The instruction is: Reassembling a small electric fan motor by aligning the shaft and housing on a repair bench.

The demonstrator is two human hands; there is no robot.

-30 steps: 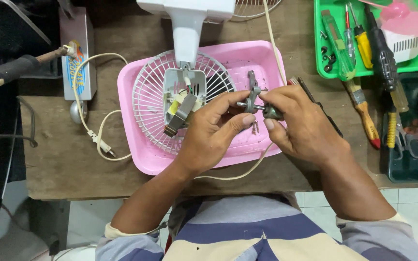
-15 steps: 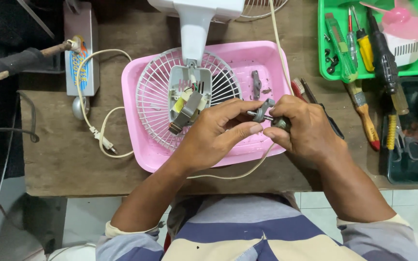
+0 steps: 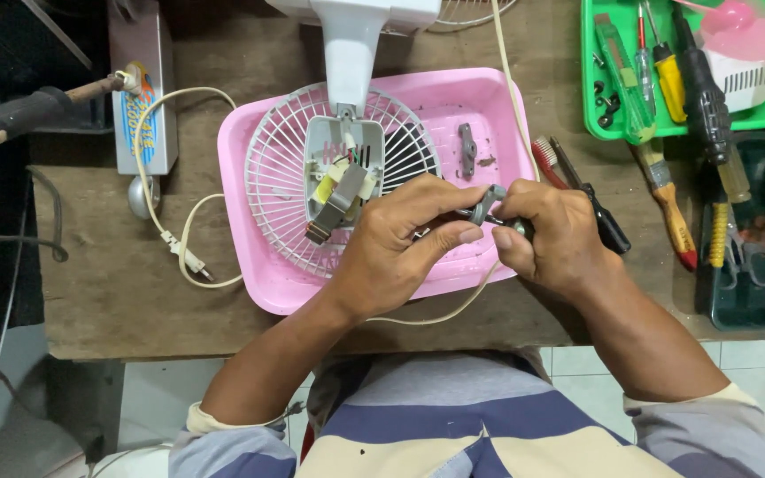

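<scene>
So we've got the pink tray [image 3: 250, 177] mid-frame with the fan grille [image 3: 285, 177] in it, and our left hand [image 3: 396, 243] and right hand [image 3: 551, 235] both pinching a small metal part [image 3: 487, 205] at center-right. Looks like mid-fitting; next needs steady alignment.

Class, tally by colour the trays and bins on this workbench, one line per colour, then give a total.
Pink tray, under both hands: 1
Green tray, holding screwdrivers: 1
Dark bin, holding pliers and scissors: 1
Total: 3
</scene>
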